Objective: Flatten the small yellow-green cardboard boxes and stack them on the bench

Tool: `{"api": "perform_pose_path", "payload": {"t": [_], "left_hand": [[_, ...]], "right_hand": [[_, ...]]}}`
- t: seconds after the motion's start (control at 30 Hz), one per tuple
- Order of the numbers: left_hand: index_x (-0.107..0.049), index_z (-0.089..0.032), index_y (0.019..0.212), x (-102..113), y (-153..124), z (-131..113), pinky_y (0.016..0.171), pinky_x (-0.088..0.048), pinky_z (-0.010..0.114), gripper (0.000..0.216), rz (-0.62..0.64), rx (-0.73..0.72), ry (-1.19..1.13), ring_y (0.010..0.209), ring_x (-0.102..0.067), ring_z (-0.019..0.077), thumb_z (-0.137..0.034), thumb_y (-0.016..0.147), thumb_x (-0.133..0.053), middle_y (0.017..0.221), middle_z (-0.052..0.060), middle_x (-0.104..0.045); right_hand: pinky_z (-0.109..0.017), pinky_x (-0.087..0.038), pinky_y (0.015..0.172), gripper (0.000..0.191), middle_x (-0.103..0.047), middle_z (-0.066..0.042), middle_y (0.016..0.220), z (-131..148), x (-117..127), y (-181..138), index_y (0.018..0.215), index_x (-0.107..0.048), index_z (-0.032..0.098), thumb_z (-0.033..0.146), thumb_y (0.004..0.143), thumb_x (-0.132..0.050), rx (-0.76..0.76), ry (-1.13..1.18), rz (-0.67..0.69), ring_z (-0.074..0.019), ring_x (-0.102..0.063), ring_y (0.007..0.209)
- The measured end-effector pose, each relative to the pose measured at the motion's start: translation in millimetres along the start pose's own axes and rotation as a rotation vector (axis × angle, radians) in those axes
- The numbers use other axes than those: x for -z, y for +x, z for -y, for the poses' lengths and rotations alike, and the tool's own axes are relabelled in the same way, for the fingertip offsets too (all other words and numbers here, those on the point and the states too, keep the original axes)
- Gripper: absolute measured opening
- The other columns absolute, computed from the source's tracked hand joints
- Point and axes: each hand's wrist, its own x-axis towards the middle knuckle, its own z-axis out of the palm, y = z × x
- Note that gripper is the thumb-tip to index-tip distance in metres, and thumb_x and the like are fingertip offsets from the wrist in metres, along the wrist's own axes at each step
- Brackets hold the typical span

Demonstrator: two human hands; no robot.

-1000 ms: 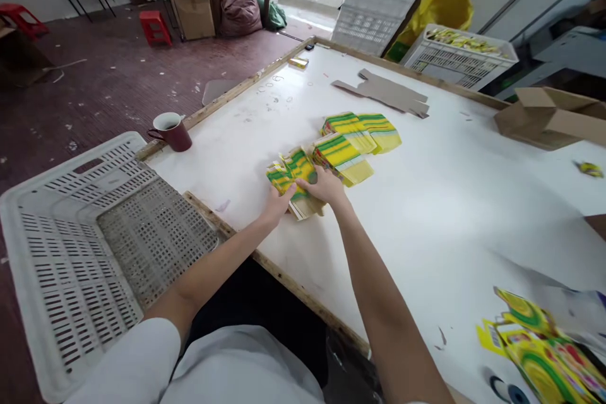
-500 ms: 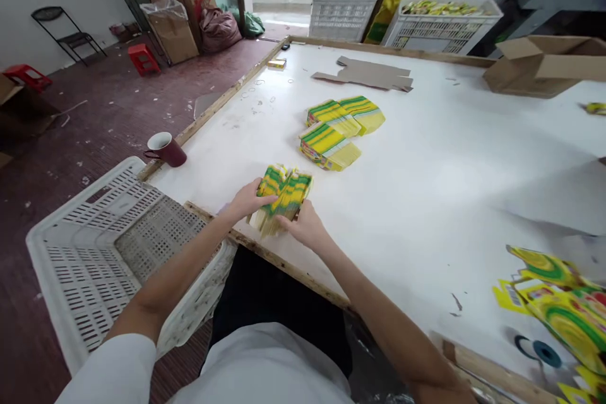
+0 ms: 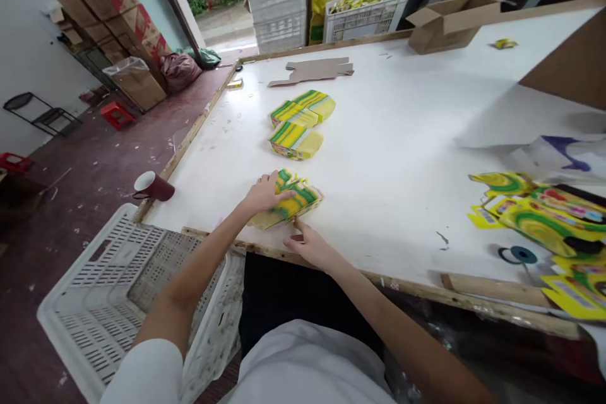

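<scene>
A stack of flat yellow-and-green cartons (image 3: 299, 200) lies near the front edge of the table, somewhat fanned out. My left hand (image 3: 265, 194) grips it from the left, thumb across its top and fingers at its far side. Just in front of the stack is my right hand (image 3: 310, 246), index finger reaching to the stack's near edge and thumb apart from it, with nothing held between them. Farther back, several bundles of the same cartons (image 3: 296, 141) overlap on the white tabletop.
A maroon mug (image 3: 155, 187) stands at the table's left edge, above a white plastic crate (image 3: 89, 284). Flat cardboard (image 3: 315, 71) and an open cardboard box (image 3: 445, 25) are at the back. Yellow printed sheets (image 3: 534, 214) and a tape roll (image 3: 523, 255) lie at right.
The view has turned to the right. The stack, formerly gripped between both hands and parted in the middle, now lies lower and slanted. My right hand has come away from its side.
</scene>
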Motion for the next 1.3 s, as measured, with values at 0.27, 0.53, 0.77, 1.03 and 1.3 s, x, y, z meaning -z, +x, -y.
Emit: {"api": "perform_pose_path", "payload": {"t": [0.27,0.53,0.77,1.03,1.3], "left_hand": [[-0.035,-0.015,0.149,-18,-23,-19,0.115,-0.023,0.062,0.13,-0.04,-0.06,0.116,0.137,-0.036,0.0534,-0.054,0.04,-0.095,0.147,0.029,-0.039],[-0.02,-0.016,0.154,-23,-14,-6,0.102,-0.041,0.057,0.125,-0.008,-0.074,0.463,0.124,-0.048,0.043,-0.056,0.054,-0.084,0.137,0.023,-0.047],[-0.025,-0.019,0.153,-19,-28,4,0.103,-0.043,0.053,0.121,0.044,-0.343,0.458,0.122,-0.052,0.0387,-0.053,0.054,-0.085,0.137,0.019,-0.051],[-0.004,-0.015,0.157,-33,-25,12,0.112,-0.036,0.057,0.131,0.035,-0.374,0.37,0.137,-0.043,0.0424,-0.05,0.058,-0.084,0.152,0.026,-0.04],[0.016,-0.007,0.155,-39,-29,22,0.118,-0.029,0.055,0.141,0.011,-0.419,0.344,0.148,-0.031,0.0423,-0.059,0.064,-0.078,0.161,0.032,-0.022]], "right_hand": [[-0.046,-0.052,0.104,0.053,-0.062,-0.02,0.134,-11,11,9,0.13,-0.059,0.01,0.035,0.083,-0.062,0.039,-0.008,-0.06,-0.0296,-0.067,0.114],[-0.049,-0.058,0.095,0.048,-0.073,-0.014,0.115,-38,44,17,0.108,-0.066,0.022,0.053,0.073,-0.056,0.179,-0.115,-0.032,-0.0309,-0.072,0.103],[-0.048,-0.06,0.086,0.046,-0.074,-0.009,0.112,8,71,-14,0.109,-0.068,0.029,0.061,0.08,-0.052,0.374,-0.247,-0.325,-0.0312,-0.073,0.096],[-0.059,-0.025,0.121,0.089,-0.032,-0.022,0.16,39,53,33,0.157,-0.028,0.005,0.065,0.092,-0.036,0.768,-0.874,-0.444,-0.0372,-0.029,0.151],[-0.064,-0.026,0.117,0.112,-0.024,-0.022,0.163,-6,57,74,0.157,-0.033,0.009,0.08,0.073,-0.054,0.612,-1.168,-0.19,-0.0426,-0.023,0.151]]}}
